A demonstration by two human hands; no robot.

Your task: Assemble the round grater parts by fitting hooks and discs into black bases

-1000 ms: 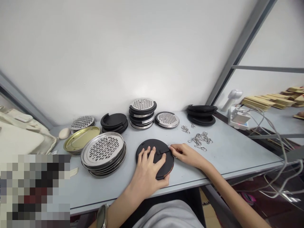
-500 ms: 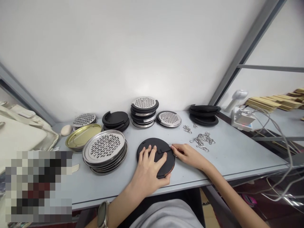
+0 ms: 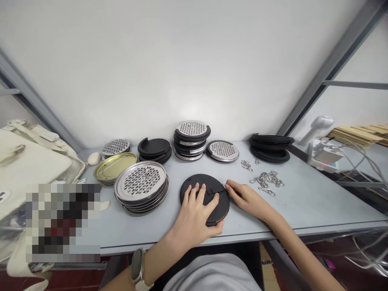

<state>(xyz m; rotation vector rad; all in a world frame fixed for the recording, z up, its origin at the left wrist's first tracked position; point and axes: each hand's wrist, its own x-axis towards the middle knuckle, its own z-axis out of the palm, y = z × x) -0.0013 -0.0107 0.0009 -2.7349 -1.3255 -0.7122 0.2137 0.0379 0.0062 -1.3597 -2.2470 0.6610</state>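
A black round disc [image 3: 220, 208] lies on the table in front of me, with a raised tab near its right side and a reddish strip at its lower edge. My left hand [image 3: 197, 210] grips it, fingers spread over the top and thumb against the near edge. At the disc's right rim, my right hand [image 3: 242, 197] pinches a small metal hook [image 3: 224, 184], mostly hidden by the fingers. To the right lies a pile of similar metal hooks [image 3: 266, 179]. Left of the disc stands a stack of round metal grater plates [image 3: 142, 182].
Behind are gold lids [image 3: 113, 167], black round holders [image 3: 154, 148], a tall stack of graters in black holders [image 3: 192, 139], a single grater [image 3: 223, 150] and more black rings [image 3: 270, 147]. A cream bag [image 3: 33, 157] sits left; cables and a white device [image 3: 325, 155] are right.
The whole view has shifted, so things appear a little further right. Both hands stay on the disc, and the right fingers still pinch the hook at its rim.
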